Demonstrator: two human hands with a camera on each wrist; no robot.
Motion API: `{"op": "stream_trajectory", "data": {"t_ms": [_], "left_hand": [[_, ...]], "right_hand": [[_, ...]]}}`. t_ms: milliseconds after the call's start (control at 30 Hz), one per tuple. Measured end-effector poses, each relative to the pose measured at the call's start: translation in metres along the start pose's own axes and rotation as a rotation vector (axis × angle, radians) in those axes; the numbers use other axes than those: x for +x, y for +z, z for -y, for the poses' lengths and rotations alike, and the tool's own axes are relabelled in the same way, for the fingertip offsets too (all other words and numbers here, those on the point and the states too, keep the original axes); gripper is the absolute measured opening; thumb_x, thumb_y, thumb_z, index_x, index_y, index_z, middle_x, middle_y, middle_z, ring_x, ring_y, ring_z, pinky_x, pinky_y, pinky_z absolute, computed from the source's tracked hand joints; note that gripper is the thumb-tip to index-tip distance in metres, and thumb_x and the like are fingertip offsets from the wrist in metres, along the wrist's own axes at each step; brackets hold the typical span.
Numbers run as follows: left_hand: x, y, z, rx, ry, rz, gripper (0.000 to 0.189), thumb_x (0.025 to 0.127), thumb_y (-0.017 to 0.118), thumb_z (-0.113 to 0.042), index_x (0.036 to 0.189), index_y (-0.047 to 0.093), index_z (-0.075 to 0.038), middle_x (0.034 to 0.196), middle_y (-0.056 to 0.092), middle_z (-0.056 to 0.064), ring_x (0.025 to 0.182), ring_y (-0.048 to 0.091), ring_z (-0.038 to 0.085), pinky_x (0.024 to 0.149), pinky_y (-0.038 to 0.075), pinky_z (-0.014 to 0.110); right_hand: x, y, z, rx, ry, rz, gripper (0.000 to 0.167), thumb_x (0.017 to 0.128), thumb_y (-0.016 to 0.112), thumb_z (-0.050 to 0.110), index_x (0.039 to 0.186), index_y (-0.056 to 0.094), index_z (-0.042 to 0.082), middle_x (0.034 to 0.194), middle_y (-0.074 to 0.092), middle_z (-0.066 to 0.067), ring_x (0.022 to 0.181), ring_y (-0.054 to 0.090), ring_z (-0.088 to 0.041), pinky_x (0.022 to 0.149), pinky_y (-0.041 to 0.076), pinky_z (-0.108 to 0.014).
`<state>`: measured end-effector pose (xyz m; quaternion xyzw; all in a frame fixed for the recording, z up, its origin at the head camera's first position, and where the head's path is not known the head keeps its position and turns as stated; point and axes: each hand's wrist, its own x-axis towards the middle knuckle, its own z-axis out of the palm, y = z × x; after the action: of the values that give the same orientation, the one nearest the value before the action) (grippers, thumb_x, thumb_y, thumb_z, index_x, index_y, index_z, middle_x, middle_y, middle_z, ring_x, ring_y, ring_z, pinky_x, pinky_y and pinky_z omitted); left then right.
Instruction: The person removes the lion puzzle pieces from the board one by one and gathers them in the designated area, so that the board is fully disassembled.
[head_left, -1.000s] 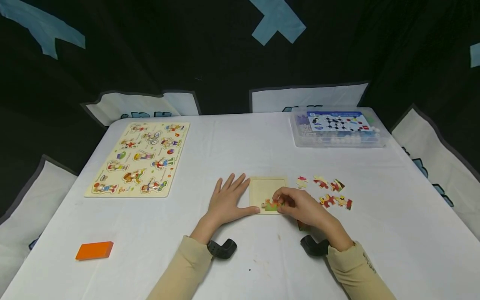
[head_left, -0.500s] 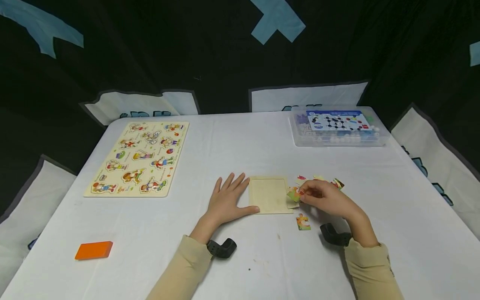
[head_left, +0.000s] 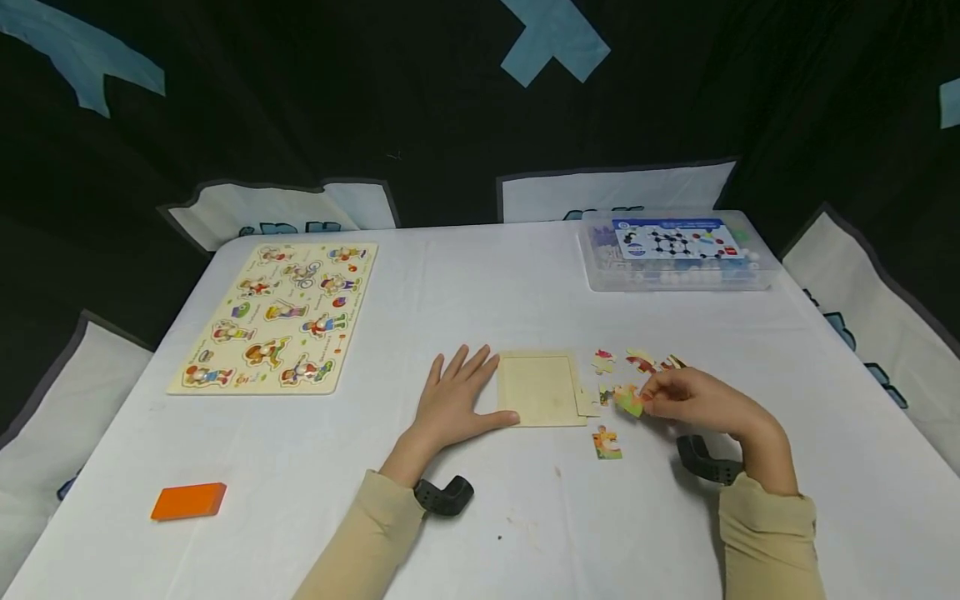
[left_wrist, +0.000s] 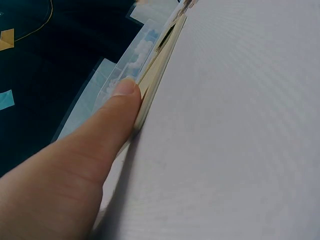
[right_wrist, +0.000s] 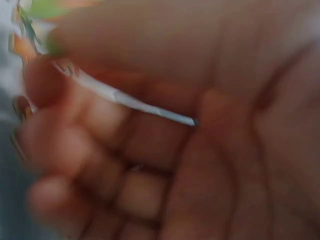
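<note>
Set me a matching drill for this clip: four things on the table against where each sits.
Things:
1. orange block
2. clear plastic box
3. large peg puzzle board
4. small wooden tray

Places:
A. far right of the table
B. beside the left hand's thumb
C. near left corner
D. far left of the table

Pairs: 1-C, 2-A, 3-D, 4-B

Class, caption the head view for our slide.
Left hand steadies puzzle tray; right hand pinches a puzzle piece.
</note>
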<state>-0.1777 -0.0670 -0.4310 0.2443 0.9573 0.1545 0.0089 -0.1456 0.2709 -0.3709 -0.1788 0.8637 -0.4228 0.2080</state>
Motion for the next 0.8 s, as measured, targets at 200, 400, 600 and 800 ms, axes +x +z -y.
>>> {"op": "stream_trajectory", "data": {"t_ms": [200,400,600,800], "left_hand": [[0.002,-0.002,0.001,0.007,0.006,-0.008,0.092,0.072,0.051,-0.072,0.143,0.03,-0.017,0.148,0.021,0.0,0.136,0.009,0.026,0.106,-0.001,0.049],[0.002,-0.002,0.001,0.013,0.003,-0.003,0.092,0.071,0.051,-0.072,0.143,0.03,-0.018,0.148,0.021,-0.001,0.136,0.009,0.025,0.106,-0.001,0.049],[0.0,-0.001,0.001,-0.007,0.014,-0.019,0.092,0.072,0.05,-0.073,0.142,0.032,-0.016,0.148,0.022,0.001,0.136,0.009,0.025,0.106,-0.002,0.048],[-0.001,0.0,0.001,-0.021,0.027,-0.037,0.093,0.072,0.045,-0.076,0.142,0.032,-0.016,0.147,0.024,0.001,0.136,0.01,0.025,0.107,-0.002,0.046]], "right_hand": [[-0.007,-0.005,-0.006,0.073,0.049,0.167,0.014,0.084,0.059,0.006,0.091,0.06,-0.006,0.063,0.051,0.002,0.056,0.043,-0.006,0.056,0.039,-0.023],[-0.004,-0.001,-0.001,0.023,0.138,0.15,0.019,0.079,0.067,0.012,0.091,0.06,-0.001,0.063,0.059,-0.003,0.055,0.05,-0.013,0.056,0.04,-0.027],[0.012,0.012,0.005,-0.077,0.07,-0.029,0.016,0.085,0.064,0.017,0.086,0.058,0.003,0.061,0.055,-0.005,0.05,0.049,-0.018,0.048,0.041,-0.028],[0.034,0.034,0.015,-0.098,-0.075,-0.157,0.025,0.087,0.062,0.017,0.106,0.058,0.002,0.077,0.056,-0.007,0.055,0.048,-0.018,0.05,0.043,-0.029]]}}
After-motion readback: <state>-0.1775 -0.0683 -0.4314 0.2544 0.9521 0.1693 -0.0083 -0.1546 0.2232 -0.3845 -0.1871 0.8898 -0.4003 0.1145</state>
